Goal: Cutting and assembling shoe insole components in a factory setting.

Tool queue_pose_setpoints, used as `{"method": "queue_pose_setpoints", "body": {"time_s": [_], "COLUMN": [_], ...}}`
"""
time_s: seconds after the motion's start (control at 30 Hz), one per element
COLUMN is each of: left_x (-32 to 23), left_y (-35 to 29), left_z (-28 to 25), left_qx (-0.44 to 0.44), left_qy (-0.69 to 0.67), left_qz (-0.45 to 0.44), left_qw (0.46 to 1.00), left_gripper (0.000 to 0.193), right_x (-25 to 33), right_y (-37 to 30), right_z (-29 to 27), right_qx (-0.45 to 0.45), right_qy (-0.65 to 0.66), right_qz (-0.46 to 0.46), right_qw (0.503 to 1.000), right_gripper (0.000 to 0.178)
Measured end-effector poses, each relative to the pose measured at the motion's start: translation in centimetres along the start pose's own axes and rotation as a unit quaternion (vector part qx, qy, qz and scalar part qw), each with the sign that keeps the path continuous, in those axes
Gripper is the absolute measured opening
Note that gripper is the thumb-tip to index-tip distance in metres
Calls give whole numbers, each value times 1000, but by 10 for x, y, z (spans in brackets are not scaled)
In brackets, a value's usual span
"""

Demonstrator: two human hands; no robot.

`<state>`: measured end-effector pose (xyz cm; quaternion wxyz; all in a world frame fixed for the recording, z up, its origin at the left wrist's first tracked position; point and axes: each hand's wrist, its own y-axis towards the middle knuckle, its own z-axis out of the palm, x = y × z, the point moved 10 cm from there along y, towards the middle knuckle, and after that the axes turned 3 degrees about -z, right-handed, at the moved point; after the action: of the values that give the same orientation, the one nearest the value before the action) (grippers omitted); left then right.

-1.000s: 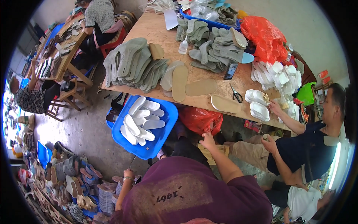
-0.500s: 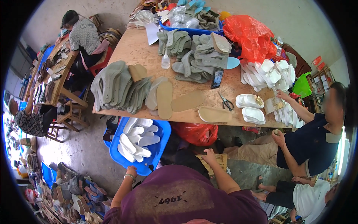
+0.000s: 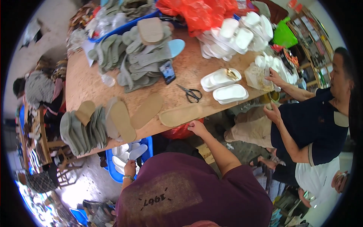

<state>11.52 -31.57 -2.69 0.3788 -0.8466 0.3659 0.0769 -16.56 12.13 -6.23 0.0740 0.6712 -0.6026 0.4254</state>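
My left hand (image 3: pixel 129 168), its fingers curled closed, is at the near side of a blue tub (image 3: pixel 149 145) of white shoe soles (image 3: pixel 120 150). Anything inside that hand is hidden. My right hand (image 3: pixel 196 129) hovers by the table's front edge, its fingers loosely apart with nothing visible in them. Just beyond it lies a tan insole (image 3: pixel 180 115). More tan insoles (image 3: pixel 147 111) lie to its left, beside a row of grey shoe pieces (image 3: pixel 81 130). Black-handled scissors (image 3: pixel 191 94) rest farther back.
White soles (image 3: pixel 230 93) sit at the table's right, near a person (image 3: pixel 308 125) handling a clear bag. A phone (image 3: pixel 167 72) leans on a grey pile (image 3: pixel 141 56). Red plastic bags (image 3: pixel 198 15) lie at the back. Under the edge is another red bag (image 3: pixel 177 131).
My view has turned and come closer to the table. My right hand has moved forward to the table edge by the tan insole. My left hand stays by the blue tub.
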Motion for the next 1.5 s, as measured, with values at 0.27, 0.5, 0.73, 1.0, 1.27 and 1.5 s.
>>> {"method": "queue_pose_setpoints", "body": {"time_s": [0.27, 0.5, 0.73, 1.0, 1.27, 1.5], "left_x": [-178, -249, -263, -224, -239, -306], "left_y": [40, 63, 97, 154, 149, 123], "left_z": [-48, -31, -21, -58, -71, -79], "left_qx": [-16, 66, 130, 116, 108, 98], "left_qy": [-5, -29, -2, -89, 4, -42], "left_qz": [176, 246, 290, 249, 217, 250], "left_qw": [984, 967, 948, 958, 970, 962], "left_gripper": [19, 19, 19, 19, 19, 19], "right_x": [-9, -17, -20, 1, -72, -57], "right_y": [-8, -19, -2, -17, -23, 44], "right_z": [-6, -27, -16, -38, -89, -104], "right_qx": [-61, -113, -128, -131, -275, -205], "right_qy": [56, 137, 153, 135, 137, 524], "right_qz": [44, 100, 128, 154, 214, 200], "right_qw": [996, 979, 971, 970, 928, 802], "right_gripper": [42, 39, 37, 39, 18, 16]}}
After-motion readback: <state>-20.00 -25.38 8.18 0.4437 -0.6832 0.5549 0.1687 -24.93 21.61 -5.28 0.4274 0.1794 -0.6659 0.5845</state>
